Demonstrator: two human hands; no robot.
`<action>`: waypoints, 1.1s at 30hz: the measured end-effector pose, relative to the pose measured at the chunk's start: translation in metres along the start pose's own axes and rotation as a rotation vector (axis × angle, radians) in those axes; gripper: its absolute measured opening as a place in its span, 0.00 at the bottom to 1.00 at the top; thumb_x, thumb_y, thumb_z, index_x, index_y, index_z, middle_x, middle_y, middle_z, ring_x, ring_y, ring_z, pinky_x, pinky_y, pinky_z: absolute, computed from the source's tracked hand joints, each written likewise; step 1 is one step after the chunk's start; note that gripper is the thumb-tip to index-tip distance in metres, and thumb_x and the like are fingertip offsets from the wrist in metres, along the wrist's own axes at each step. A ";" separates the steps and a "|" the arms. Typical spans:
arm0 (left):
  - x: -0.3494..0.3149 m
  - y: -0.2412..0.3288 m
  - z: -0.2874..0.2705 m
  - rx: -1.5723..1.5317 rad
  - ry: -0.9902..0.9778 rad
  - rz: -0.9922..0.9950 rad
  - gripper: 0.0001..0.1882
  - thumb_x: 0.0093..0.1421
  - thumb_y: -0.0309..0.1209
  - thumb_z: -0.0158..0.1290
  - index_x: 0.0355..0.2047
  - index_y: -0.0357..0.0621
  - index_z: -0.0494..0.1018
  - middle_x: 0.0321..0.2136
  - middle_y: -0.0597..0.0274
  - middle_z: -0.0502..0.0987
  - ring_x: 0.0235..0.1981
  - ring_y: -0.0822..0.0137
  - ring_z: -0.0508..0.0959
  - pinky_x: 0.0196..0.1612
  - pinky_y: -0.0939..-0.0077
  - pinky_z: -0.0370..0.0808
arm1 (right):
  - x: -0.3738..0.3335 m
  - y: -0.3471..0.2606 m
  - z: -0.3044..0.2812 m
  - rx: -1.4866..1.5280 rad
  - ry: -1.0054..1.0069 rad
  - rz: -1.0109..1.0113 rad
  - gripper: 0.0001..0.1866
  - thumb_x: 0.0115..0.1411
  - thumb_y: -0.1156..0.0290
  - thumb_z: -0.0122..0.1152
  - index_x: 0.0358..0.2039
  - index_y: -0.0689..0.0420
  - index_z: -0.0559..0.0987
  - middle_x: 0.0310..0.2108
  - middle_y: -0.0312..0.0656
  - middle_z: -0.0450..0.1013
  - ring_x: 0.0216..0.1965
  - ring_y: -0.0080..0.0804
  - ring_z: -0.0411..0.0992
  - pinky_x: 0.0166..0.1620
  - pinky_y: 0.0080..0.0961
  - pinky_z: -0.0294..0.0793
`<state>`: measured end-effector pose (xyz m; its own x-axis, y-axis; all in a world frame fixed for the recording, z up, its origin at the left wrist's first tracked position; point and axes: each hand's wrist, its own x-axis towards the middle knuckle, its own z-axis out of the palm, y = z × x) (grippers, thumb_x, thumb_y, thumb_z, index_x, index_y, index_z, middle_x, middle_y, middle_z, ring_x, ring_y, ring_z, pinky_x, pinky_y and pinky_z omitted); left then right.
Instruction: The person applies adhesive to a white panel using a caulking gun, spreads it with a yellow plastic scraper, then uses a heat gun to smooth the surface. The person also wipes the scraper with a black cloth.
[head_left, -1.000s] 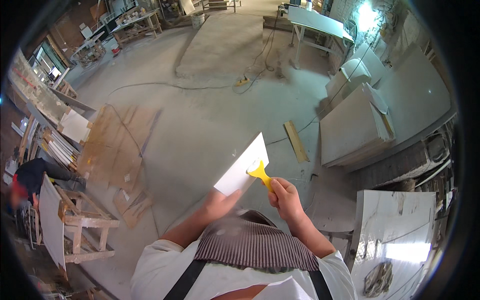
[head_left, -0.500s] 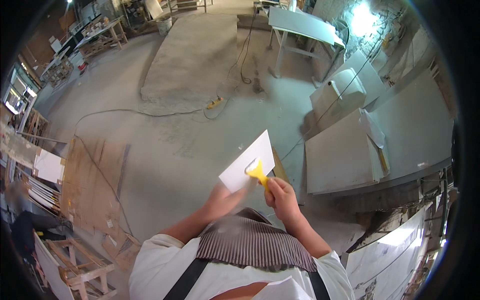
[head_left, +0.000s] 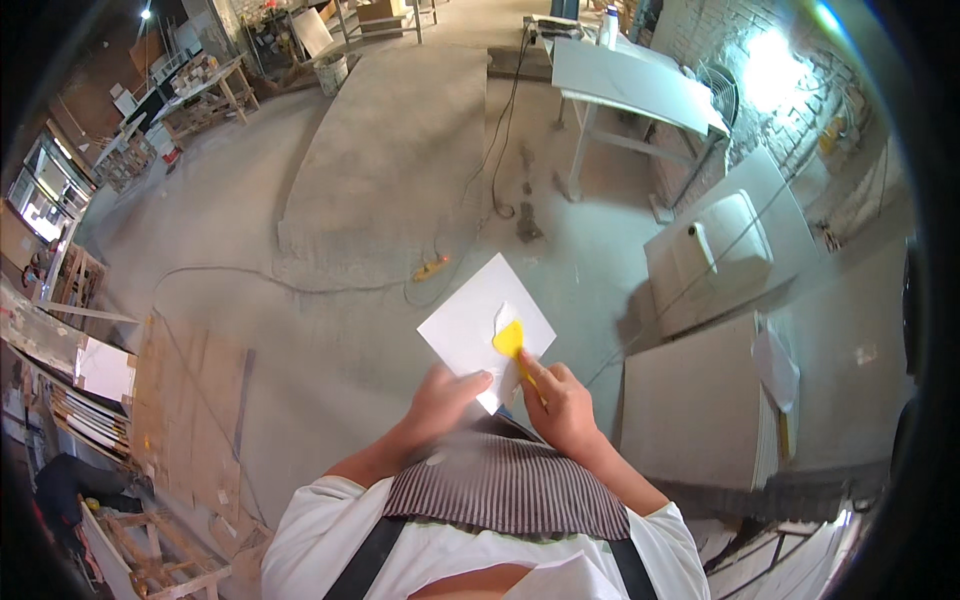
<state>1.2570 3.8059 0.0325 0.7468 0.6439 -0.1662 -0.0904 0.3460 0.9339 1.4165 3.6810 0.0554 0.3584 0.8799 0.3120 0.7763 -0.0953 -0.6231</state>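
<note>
A thin white square panel (head_left: 458, 325) is held out in front of my waist, one corner pointing away from me. My left hand (head_left: 440, 402) grips its near left edge, thumb on top and the other fingers hidden beneath. In my right hand (head_left: 564, 410) is a yellow plastic scraper (head_left: 509, 338), with a finger stretched along its handle. The scraper's wide blade rests on or just above the panel, at a small smear of white paste (head_left: 502, 314); contact cannot be made out.
A yellow power strip (head_left: 430, 268) and its black cable lie on the dusty floor ahead. Grey slabs (head_left: 690, 400) and a white basin (head_left: 735, 240) stand on the right. Beyond is a white-topped table (head_left: 630, 85). Wooden boards (head_left: 190, 400) lie left; a dark-clothed person (head_left: 75, 490) is lower left.
The panel has turned and its face shows more fully. My right hand has shifted its grip, a finger now along the scraper. The whole view has tilted a little upward.
</note>
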 end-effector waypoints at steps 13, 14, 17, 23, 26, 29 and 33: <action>0.234 0.042 0.052 0.368 0.085 0.133 0.14 0.63 0.25 0.50 0.48 0.33 0.70 0.38 0.63 0.76 0.37 0.74 0.74 0.41 0.78 0.71 | 0.183 0.133 -0.063 1.598 -0.303 0.975 0.17 0.69 0.64 0.41 0.55 0.57 0.65 0.19 0.27 0.54 0.17 0.14 0.48 0.18 0.11 0.48; 0.250 0.040 0.052 0.411 0.060 0.164 0.14 0.63 0.26 0.50 0.48 0.33 0.70 0.39 0.63 0.76 0.38 0.73 0.74 0.42 0.77 0.71 | 0.193 0.138 -0.063 1.620 -0.279 0.954 0.17 0.69 0.64 0.41 0.54 0.56 0.65 0.19 0.27 0.54 0.17 0.14 0.48 0.18 0.11 0.48; 0.297 0.041 0.064 0.495 0.018 0.244 0.15 0.62 0.25 0.51 0.49 0.32 0.69 0.40 0.61 0.76 0.40 0.71 0.74 0.44 0.76 0.71 | 0.225 0.160 -0.068 1.673 -0.181 0.917 0.16 0.69 0.64 0.41 0.53 0.56 0.66 0.19 0.27 0.54 0.16 0.13 0.48 0.18 0.11 0.48; 0.410 0.045 0.082 0.599 -0.174 0.185 0.17 0.61 0.25 0.52 0.50 0.33 0.69 0.43 0.57 0.75 0.45 0.68 0.73 0.48 0.73 0.70 | 0.299 0.220 -0.086 1.688 0.027 0.907 0.15 0.68 0.64 0.42 0.51 0.56 0.66 0.18 0.27 0.54 0.16 0.13 0.48 0.17 0.11 0.47; 0.473 0.048 0.085 0.632 -0.266 0.223 0.18 0.60 0.24 0.52 0.50 0.33 0.69 0.43 0.58 0.75 0.45 0.68 0.73 0.48 0.73 0.69 | 0.344 0.250 -0.095 1.690 0.112 0.877 0.15 0.68 0.63 0.41 0.52 0.55 0.67 0.18 0.27 0.54 0.16 0.13 0.48 0.18 0.11 0.47; 0.533 0.061 0.090 0.563 -0.331 0.158 0.18 0.60 0.24 0.53 0.50 0.34 0.69 0.44 0.59 0.75 0.45 0.69 0.73 0.48 0.73 0.70 | 0.394 0.282 -0.108 1.694 0.185 0.849 0.18 0.68 0.63 0.41 0.56 0.54 0.66 0.19 0.27 0.56 0.16 0.13 0.49 0.18 0.10 0.48; 0.601 0.085 0.097 0.295 -0.347 -0.028 0.18 0.59 0.22 0.53 0.51 0.35 0.70 0.46 0.60 0.74 0.45 0.70 0.73 0.49 0.73 0.70 | 0.457 0.320 -0.126 1.338 0.269 0.800 0.20 0.67 0.66 0.45 0.58 0.53 0.69 0.22 0.29 0.61 0.18 0.13 0.52 0.21 0.09 0.51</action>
<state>1.7620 4.1554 0.0425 0.9273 0.3531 -0.1240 0.0869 0.1189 0.9891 1.8944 3.9940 0.0893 0.6244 0.6867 -0.3722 -0.5988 0.1149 -0.7926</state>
